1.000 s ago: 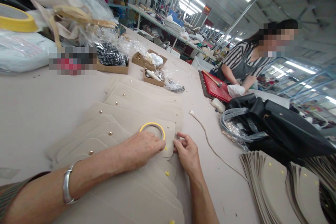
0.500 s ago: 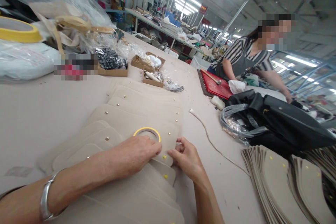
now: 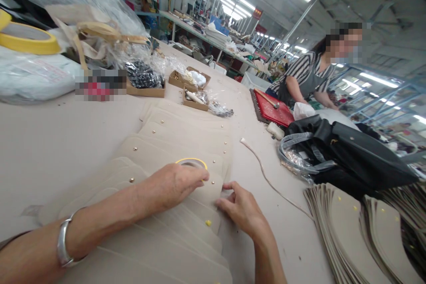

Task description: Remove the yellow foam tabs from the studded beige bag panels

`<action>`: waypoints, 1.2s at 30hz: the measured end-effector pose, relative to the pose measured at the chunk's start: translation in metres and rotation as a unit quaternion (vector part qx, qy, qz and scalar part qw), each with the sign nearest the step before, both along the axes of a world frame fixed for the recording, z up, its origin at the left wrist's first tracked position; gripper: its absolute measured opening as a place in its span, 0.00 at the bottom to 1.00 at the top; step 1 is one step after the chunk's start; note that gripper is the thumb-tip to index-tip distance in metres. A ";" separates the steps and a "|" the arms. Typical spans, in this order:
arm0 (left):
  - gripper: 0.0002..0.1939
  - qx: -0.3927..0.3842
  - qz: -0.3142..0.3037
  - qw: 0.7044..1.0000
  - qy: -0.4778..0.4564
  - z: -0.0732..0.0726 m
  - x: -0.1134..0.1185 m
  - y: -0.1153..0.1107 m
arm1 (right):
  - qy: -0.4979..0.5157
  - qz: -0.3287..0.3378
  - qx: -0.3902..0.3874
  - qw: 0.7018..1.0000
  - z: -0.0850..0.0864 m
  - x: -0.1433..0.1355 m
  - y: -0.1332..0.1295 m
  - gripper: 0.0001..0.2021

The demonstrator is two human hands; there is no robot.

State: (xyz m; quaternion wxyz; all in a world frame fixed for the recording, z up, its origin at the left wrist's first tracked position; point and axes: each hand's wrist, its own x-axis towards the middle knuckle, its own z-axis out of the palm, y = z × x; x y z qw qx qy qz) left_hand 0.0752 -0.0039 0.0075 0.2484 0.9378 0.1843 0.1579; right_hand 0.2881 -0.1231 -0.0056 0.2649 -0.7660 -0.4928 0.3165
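A fanned stack of beige panels (image 3: 179,142) with small metal studs lies in front of me. My left hand (image 3: 184,182) rests over it, fingers curled round a roll of yellow-edged tape (image 3: 191,159); the hand hides the roll's near side. At the stack's right edge is my right hand (image 3: 244,211), thumb and forefinger apart and fingertips close to the panel edge. Just below the hands, a yellow piece (image 3: 208,222) sits on a panel, at its right side. A silver bangle (image 3: 63,239) circles my left wrist.
More beige panels (image 3: 349,230) stand bunched at lower right, beside a black bag (image 3: 372,151). A cord (image 3: 262,171) lies across the table. Farther off are a red board (image 3: 274,106) with a hammer, small boxes (image 3: 196,102), larger tape rolls (image 3: 29,44) and a person (image 3: 306,75).
Panels near my hands have slid toward me, and one yellow piece fewer shows between them. My left hand has flattened somewhat over the tape roll. My right hand has moved slightly down.
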 end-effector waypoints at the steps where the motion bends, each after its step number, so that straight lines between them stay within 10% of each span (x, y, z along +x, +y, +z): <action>1: 0.11 0.005 0.001 1.000 -0.017 -0.001 0.001 0.000 | -0.016 -0.030 0.033 0.999 0.001 -0.001 0.000 0.10; 4: 0.17 0.014 0.000 0.999 -0.036 -0.010 0.002 -0.004 | 0.000 -0.056 0.148 0.987 0.005 -0.015 0.000 0.08; 8: 0.24 0.033 0.007 0.999 -0.037 -0.024 0.004 -0.013 | -0.022 0.068 0.264 0.962 0.009 -0.041 0.003 0.10; 21: 0.06 0.026 0.013 0.999 -0.039 -0.021 0.006 -0.017 | -0.213 0.110 0.350 0.906 -0.009 -0.049 0.007 0.09; 28: 0.09 0.094 0.017 0.994 -0.059 -0.014 0.007 -0.020 | 0.020 -0.044 0.227 0.973 -0.006 -0.059 0.011 0.06; 36: 0.08 0.166 0.033 0.985 0.043 -0.024 0.005 -0.020 | 0.219 -0.163 0.109 0.956 -0.013 -0.017 0.020 0.16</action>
